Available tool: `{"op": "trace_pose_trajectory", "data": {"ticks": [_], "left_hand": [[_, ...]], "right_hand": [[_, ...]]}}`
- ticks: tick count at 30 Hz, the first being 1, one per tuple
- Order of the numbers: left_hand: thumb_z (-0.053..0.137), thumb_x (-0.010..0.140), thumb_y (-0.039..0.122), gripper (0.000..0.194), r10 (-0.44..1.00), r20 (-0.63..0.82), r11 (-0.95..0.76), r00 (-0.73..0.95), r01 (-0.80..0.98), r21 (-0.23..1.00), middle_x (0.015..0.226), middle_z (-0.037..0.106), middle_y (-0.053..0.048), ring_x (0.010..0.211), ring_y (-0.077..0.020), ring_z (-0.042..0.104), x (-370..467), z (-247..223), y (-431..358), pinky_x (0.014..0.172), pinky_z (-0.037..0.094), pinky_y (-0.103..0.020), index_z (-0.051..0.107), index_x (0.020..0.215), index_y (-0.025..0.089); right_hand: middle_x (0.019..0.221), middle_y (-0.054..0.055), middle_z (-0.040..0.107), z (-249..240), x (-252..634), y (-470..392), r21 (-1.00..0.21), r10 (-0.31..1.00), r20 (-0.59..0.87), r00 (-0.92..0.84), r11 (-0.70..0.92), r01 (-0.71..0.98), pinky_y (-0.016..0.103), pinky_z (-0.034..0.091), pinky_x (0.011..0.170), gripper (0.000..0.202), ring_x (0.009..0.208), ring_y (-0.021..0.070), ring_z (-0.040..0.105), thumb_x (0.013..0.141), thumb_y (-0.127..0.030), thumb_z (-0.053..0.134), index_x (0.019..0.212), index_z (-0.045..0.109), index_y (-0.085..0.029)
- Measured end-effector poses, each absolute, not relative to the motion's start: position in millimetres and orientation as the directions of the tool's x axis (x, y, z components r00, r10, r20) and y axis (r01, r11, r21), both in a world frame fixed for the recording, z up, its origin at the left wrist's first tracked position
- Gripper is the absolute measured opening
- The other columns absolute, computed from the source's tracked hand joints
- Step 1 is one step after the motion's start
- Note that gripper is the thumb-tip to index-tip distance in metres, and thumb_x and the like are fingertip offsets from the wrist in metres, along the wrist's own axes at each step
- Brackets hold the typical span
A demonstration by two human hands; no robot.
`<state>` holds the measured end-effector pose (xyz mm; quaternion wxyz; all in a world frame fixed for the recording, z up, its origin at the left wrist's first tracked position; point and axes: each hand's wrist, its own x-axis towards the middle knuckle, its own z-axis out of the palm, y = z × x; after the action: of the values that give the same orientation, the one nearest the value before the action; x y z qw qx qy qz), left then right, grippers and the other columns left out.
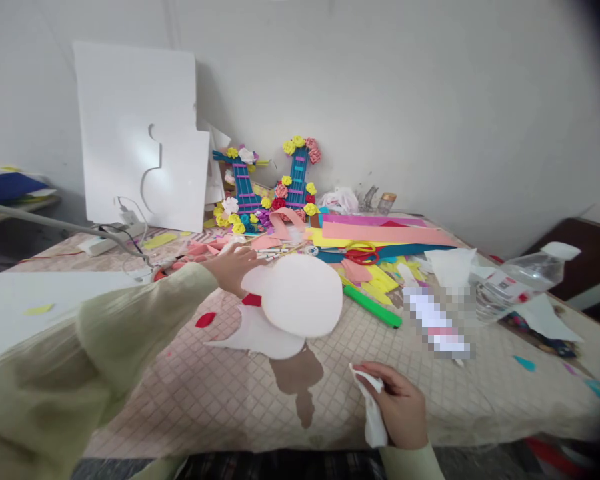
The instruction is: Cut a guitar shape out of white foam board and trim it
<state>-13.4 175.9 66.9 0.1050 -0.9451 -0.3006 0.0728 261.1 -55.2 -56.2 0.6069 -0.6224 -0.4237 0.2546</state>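
Observation:
My right hand is closed on a crumpled white tissue near the table's front edge. Stretched out across the table, my left hand has its fingers apart over pink paper pieces and a small white thing whose kind I cannot make out. Just right of that hand lies a white rounded cutout, like a head shape. It overlaps a second white cutout with a pointed corner. A red scrap shows between them, and a red leaf-shaped piece is to the left.
A wet-looking dark patch marks the tablecloth. Red-handled scissors, a green utility knife and coloured paper strips lie behind. A clear plastic bottle leans at right. Flower-decorated blue frames and a white board stand by the wall.

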Motion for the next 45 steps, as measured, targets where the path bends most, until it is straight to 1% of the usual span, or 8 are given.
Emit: {"op": "trace_pose_trajectory", "data": {"ticks": [2,5,8,12,17,28,35,45], "left_hand": [[0.051,0.067,0.057,0.081,0.673,-0.014,-0.721,0.739,0.652,-0.235,0.118,0.052,-0.017,0.108,-0.0345,0.044,-23.8,69.4,154.2,0.093,0.019,-0.050,0.029,0.134,0.018],[0.039,0.072,0.063,0.084,0.747,-0.074,-0.657,0.661,0.717,-0.235,0.101,0.061,-0.018,0.091,-0.0331,0.055,-40.6,65.2,118.7,0.087,0.027,-0.048,0.023,0.137,0.011],[0.029,0.073,0.070,0.083,0.752,-0.153,-0.659,0.642,0.722,-0.211,0.094,0.064,-0.016,0.084,-0.0333,0.058,-51.9,59.2,95.4,0.081,0.033,-0.048,0.027,0.136,0.015],[0.023,0.085,0.055,0.060,0.665,-0.054,-0.746,0.745,0.657,-0.111,0.116,0.057,-0.016,0.102,-0.0299,0.053,-41.2,50.5,103.9,0.086,0.035,-0.043,0.040,0.129,0.017],[0.029,0.089,0.041,0.051,0.496,-0.054,-0.868,0.867,0.493,-0.050,0.141,0.031,-0.008,0.128,-0.0233,0.027,4.2,26.8,147.4,0.101,0.024,-0.037,0.030,0.134,0.017],[0.028,0.088,0.029,0.047,0.393,-0.076,-0.917,0.917,0.396,0.037,0.137,0.038,-0.009,0.123,-0.0224,0.034,22.1,1.5,163.7,0.098,0.026,-0.036,0.033,0.132,0.013],[0.026,0.088,0.028,0.045,0.369,-0.085,-0.924,0.926,0.375,0.075,0.138,0.037,-0.007,0.121,-0.0236,0.035,22.4,0.8,173.2,0.095,0.025,-0.039,0.034,0.132,0.019],[0.029,0.088,0.029,0.045,0.342,-0.136,-0.925,0.930,0.358,0.130,0.140,0.033,-0.007,0.124,-0.0243,0.032,20.2,-0.7,180.8,0.095,0.024,-0.040,0.032,0.133,0.023]], "right_hand": [[0.070,0.007,0.071,-58.1,266.6,-55.6,-0.981,0.848,0.151,0.509,0.065,0.183,0.030,0.055,0.061,0.016,0.066,0.0221,0.066,0.055,-0.028,0.073,0.069,0.069,-0.020],[0.071,0.007,0.071,-54.5,274.4,-54.8,-0.988,0.844,0.104,0.526,0.027,0.151,0.029,0.056,0.061,0.020,0.067,0.0219,0.066,0.055,-0.028,0.074,0.072,0.068,-0.019],[0.073,0.006,0.071,-39.8,280.2,-46.2,-0.980,0.832,0.133,0.538,0.028,0.199,0.028,0.055,0.062,0.022,0.069,0.0208,0.066,0.055,-0.030,0.074,0.073,0.068,-0.019],[0.080,0.007,0.070,-12.5,279.0,-10.7,-0.923,0.855,0.281,0.436,0.116,0.366,0.032,0.052,0.071,0.020,0.077,0.0210,0.064,0.059,-0.032,0.072,0.073,0.069,-0.018],[0.083,0.008,0.070,0.7,264.4,54.3,-0.837,0.888,0.399,0.228,0.252,0.485,0.033,0.050,0.073,0.021,0.080,0.0207,0.064,0.067,-0.032,0.064,0.079,0.068,-0.016],[0.082,0.006,0.070,-34.0,245.1,139.1,-0.654,0.904,0.428,-0.017,0.323,0.684,0.033,0.047,0.075,0.016,0.076,0.0191,0.064,0.070,-0.015,0.058,0.082,0.068,-0.017],[0.082,0.004,0.070,-44.8,235.4,140.2,-0.506,0.882,0.439,-0.174,0.402,0.763,0.029,0.047,0.075,0.036,0.077,0.0167,0.063,0.064,0.003,0.046,0.082,0.068,-0.019],[0.079,0.004,0.068,-43.6,234.2,134.3,-0.385,0.842,0.470,-0.267,0.467,0.796,0.026,0.047,0.074,0.038,0.076,0.0153,0.062,0.063,0.004,0.042,0.080,0.067,-0.018]]}}
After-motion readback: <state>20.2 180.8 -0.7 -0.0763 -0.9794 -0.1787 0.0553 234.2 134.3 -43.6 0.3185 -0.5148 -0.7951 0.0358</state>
